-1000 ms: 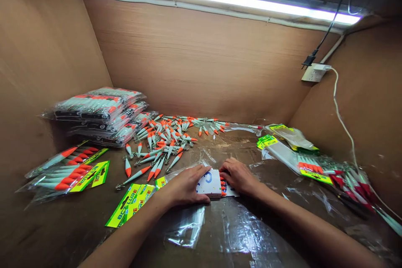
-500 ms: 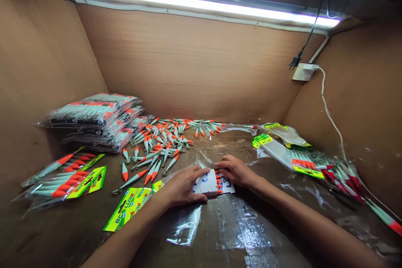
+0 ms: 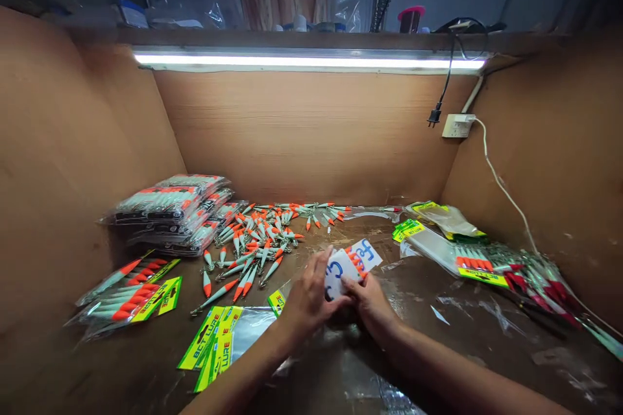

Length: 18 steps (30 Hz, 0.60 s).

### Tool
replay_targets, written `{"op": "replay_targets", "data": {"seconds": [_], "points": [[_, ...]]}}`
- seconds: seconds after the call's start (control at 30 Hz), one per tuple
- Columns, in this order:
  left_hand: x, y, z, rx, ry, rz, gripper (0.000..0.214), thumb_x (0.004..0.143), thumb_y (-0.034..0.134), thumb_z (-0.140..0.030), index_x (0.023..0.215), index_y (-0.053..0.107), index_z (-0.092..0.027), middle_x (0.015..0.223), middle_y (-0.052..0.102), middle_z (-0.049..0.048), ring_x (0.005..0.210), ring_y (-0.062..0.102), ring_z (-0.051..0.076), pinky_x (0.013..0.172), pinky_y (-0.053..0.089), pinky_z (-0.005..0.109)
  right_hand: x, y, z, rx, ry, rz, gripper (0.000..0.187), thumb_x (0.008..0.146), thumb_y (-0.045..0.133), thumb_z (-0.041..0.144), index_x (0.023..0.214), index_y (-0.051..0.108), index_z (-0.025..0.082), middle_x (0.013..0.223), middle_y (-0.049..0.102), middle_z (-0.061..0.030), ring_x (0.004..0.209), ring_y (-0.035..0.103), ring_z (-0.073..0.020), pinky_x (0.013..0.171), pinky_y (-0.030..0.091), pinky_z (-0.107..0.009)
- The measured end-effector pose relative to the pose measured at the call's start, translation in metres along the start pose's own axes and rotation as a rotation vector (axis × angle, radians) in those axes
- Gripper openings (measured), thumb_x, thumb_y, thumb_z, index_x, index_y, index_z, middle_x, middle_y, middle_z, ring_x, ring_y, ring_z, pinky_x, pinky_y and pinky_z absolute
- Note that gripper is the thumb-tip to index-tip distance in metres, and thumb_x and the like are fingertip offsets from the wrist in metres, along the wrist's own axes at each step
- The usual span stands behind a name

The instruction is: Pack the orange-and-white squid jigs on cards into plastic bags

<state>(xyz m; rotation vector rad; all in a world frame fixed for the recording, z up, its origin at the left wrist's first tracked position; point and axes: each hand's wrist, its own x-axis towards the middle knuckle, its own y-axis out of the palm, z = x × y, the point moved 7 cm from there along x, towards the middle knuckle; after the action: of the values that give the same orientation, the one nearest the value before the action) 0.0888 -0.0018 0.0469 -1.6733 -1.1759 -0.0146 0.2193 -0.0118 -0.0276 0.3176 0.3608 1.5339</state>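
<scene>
Between my two hands is a white card holder [image 3: 339, 277] with blue handwriting, tilted up to the right. Orange tips of fishing lures [image 3: 359, 264] poke out between its front and a second lettered white flap. My left hand [image 3: 311, 292] grips the holder's left side, with its thumb along the lower edge. My right hand [image 3: 370, 301] pinches its lower right corner, thumb on the front. Left of my hands lie clear packaging bags [image 3: 250, 331] with yellow-green header cards [image 3: 204, 342]. Beyond them is a loose pile of orange and pale lures [image 3: 250, 240].
Packed lure bundles [image 3: 165, 211] are stacked at the back left, with filled lure bags [image 3: 124, 301] in front. On the right lie more bags [image 3: 433, 243] and red-tipped lures [image 3: 542, 279]. A white cable [image 3: 501, 178] runs down from the wall socket [image 3: 457, 125].
The card holder with the lures has been raised and tilted, and my hands have drawn together around it. My right hand now grips its lower corner. The head view has tipped upward.
</scene>
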Motion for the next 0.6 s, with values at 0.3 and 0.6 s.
{"op": "replay_targets", "data": {"seconds": [0.3,0.6], "points": [[-0.007,-0.017,0.107,0.286,-0.575,0.31,0.061,0.065,0.079,-0.054,0.109,0.062,-0.016,0.115,0.064,0.0159,0.11,0.058,0.035,0.087,0.045,0.038,0.014,-0.086,0.051,-0.053,0.103,-0.06,0.076,0.059,0.076,0.032,0.123,0.039,0.013,0.125,0.055,-0.0132,0.09,0.065,-0.0185,0.074,0.057,-0.027],[0.023,0.002,0.123,-0.08,-0.515,0.356,0.034,0.066,0.072,-0.045,0.078,0.068,-0.014,0.073,0.066,0.0032,0.068,0.059,0.017,0.06,0.039,0.023,0.009,-0.09,0.035,-0.08,0.179,0.291,0.077,0.065,0.072,0.031,0.13,0.034,0.014,0.124,0.054,-0.0131,0.093,0.065,-0.0159,0.083,0.057,-0.03]]}}
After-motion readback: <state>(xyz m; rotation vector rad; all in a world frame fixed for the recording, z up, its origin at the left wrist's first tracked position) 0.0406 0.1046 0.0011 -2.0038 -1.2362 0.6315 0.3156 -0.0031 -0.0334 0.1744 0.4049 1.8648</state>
